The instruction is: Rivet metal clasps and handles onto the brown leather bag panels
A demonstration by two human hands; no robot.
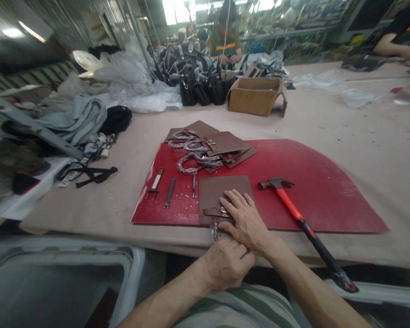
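Observation:
A brown leather panel (222,191) with a strap and a small metal buckle lies at the near edge of a red mat (307,182). My right hand (244,218) rests flat on the panel's lower part, fingers stretched out beside the buckle. My left hand (227,264) is curled closed just below the table edge, under the wrapped handle end (215,230) that hangs off the panel; what its fingers hold is hidden. A hammer (294,209) with a red and black handle lies on the mat just right of my right hand.
A stack of brown panels with wrapped handles (208,146) sits further back on the mat. Three thin metal tools (169,189) lie to the left. A cardboard box (256,95) and black bags (198,86) stand behind. Other people work at the far end.

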